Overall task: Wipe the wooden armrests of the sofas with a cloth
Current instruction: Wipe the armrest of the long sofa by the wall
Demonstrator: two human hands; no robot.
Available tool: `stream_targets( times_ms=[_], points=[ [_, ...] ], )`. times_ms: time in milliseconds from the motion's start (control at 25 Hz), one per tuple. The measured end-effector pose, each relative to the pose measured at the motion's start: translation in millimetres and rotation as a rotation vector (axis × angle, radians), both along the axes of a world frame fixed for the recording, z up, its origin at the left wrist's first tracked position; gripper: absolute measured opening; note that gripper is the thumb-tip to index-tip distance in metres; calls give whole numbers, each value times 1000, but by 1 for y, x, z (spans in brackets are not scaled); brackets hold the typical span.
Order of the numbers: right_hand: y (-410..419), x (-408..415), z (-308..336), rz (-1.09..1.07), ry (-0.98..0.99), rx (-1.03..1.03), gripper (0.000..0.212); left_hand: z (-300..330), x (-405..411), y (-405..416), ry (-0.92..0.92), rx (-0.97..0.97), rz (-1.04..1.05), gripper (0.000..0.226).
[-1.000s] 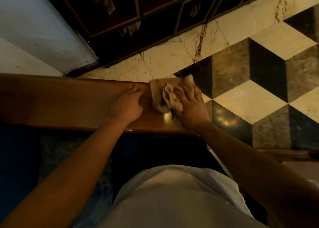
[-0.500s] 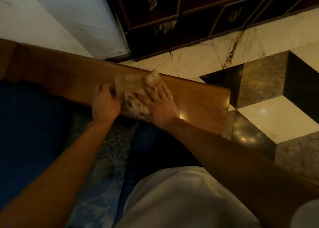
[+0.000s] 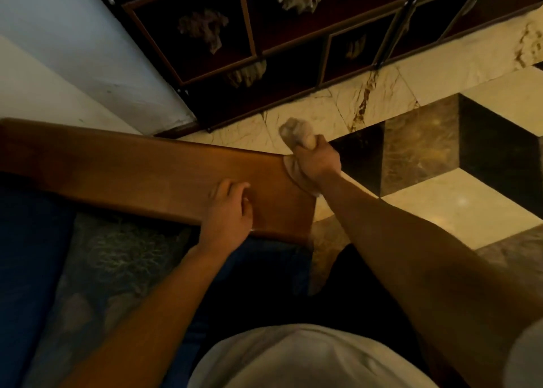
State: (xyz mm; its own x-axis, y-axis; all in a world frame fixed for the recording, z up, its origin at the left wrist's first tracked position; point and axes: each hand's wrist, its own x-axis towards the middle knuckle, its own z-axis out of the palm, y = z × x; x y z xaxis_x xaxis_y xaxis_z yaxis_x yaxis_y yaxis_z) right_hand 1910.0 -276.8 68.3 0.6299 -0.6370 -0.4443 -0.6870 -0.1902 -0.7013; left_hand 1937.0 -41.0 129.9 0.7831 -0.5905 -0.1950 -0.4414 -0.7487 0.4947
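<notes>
Cloth (image 3: pixel 296 136) bunched in right grip (image 3: pixel 318 164) at armrest (image 3: pixel 147 173) end

No readable text, label or number anywhere

Dim, warm yellowish light is filling the scene. Beyond the right hand (image 3: pixel 318 164), which is gripping the cloth (image 3: pixel 296 133), the marble floor (image 3: pixel 440 208) is catching small glare spots. Nearer than the grip, the sofa seat (image 3: pixel 35 255) is sinking into deep shadow. The wide lens is bending the edges, and the detail is looking soft and grainy.
</notes>
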Motion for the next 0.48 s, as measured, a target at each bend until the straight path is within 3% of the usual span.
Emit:
stream_targets(
  times_ms=[80,240,320,480],
  points=[
    [8,-18,1,-305,-59,251,65,2,-23,-18,-61,19,47,30],
    [60,-133,14,-166,0,481,65,18,-73,-75,-67,77,123,28],
    [36,-187,28,-248,48,621,50,34,-96,-114,-4,130,111,29],
    [-74,-244,72,-709,6,812,41,70,-119,-186,53,268,-9,31]
  ],
)
